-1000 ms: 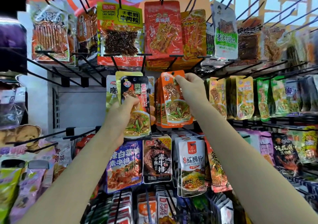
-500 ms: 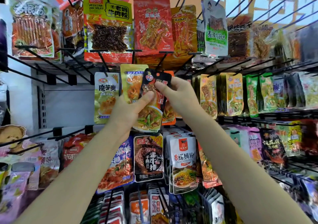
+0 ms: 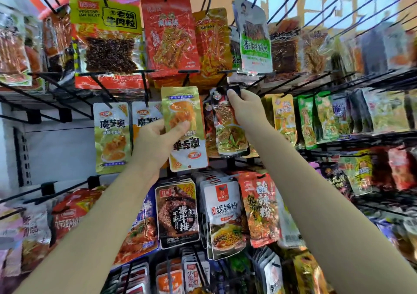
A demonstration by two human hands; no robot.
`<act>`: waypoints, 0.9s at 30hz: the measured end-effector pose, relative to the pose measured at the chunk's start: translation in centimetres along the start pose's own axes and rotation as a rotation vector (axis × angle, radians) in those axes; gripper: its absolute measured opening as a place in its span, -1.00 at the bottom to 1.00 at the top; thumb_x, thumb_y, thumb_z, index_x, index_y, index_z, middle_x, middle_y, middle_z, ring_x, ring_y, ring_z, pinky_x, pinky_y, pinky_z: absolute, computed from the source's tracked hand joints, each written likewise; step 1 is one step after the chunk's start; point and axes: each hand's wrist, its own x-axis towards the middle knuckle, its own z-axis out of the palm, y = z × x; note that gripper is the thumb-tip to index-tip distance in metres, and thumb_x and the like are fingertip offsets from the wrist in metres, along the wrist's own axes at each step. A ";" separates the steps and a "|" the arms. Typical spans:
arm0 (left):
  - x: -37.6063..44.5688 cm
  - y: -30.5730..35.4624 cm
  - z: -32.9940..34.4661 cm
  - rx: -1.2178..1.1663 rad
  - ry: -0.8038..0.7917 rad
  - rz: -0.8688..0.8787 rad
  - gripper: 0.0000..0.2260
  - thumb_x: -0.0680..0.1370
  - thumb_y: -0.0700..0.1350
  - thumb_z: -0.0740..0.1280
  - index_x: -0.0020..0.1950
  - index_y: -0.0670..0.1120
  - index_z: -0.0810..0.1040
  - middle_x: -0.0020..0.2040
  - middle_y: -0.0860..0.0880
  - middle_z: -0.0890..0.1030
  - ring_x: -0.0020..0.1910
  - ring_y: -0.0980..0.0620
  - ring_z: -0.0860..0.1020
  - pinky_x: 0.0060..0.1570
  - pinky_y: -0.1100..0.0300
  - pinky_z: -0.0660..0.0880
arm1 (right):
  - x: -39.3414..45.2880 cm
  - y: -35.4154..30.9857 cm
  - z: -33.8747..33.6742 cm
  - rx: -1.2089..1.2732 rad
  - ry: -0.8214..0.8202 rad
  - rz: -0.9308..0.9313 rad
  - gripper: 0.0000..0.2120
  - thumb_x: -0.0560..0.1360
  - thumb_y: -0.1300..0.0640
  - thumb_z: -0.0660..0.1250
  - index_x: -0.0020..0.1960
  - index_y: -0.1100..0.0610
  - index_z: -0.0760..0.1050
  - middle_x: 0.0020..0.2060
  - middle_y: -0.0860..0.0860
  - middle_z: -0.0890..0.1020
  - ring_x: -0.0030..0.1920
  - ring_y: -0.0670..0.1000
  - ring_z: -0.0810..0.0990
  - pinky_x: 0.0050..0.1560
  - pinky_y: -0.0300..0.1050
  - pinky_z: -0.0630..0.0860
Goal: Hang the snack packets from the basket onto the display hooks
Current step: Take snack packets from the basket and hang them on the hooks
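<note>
My left hand [image 3: 155,140] grips a yellow-green snack packet [image 3: 186,131], held upside down in front of the rack's middle row. My right hand [image 3: 244,108] pinches the top corner of a black packet [image 3: 228,126] with a noodle picture, holding it up at the tip of a black display hook [image 3: 225,73]. Whether the packet's hole is on the hook is hidden by my fingers. Orange packets hang just behind the black one. The basket is out of view.
Black wire hooks [image 3: 316,11] stick out towards me in rows, many bare at the upper right. Two matching yellow-green packets [image 3: 111,135] hang at the left. Red packets [image 3: 171,36] hang above, dark and white packets [image 3: 178,212] below, and green packets [image 3: 325,115] to the right.
The black packet has gone from my left hand to my right hand, which lifted it to the hook. My left hand now shows the yellow-green packet that lay behind it.
</note>
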 end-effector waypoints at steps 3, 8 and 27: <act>-0.1 -0.1 0.2 -0.002 0.001 -0.006 -0.95 0.55 -0.15 0.45 -0.11 -0.04 0.69 -0.14 0.01 0.75 -0.09 0.02 0.70 0.11 -0.08 0.61 | 0.0 0.2 -0.1 -0.008 0.013 -0.014 -0.66 0.66 0.02 0.25 -0.22 0.17 0.33 -0.32 0.05 0.29 -0.30 0.02 0.29 -0.25 -0.06 0.19; -0.1 -0.3 0.1 0.009 0.010 -0.005 -0.95 0.54 -0.15 0.47 -0.12 -0.04 0.69 -0.13 -0.02 0.74 -0.04 -0.07 0.67 0.20 -0.18 0.56 | 0.6 0.1 0.2 0.017 0.036 -0.032 -0.64 0.63 0.09 0.28 -0.27 0.11 0.24 -0.39 0.03 0.23 -0.39 0.01 0.25 -0.36 -0.13 0.23; -1.9 1.3 -8.7 0.065 -0.059 0.045 -0.74 0.40 -0.31 0.51 0.01 -0.05 0.63 -0.21 0.06 0.72 -0.25 0.08 0.67 -0.28 0.25 0.59 | -4.3 -2.3 4.0 0.016 -0.163 -0.177 -0.85 0.52 0.09 0.47 0.00 0.08 0.53 -0.15 0.05 0.60 -0.13 0.00 0.58 -0.08 -0.07 0.54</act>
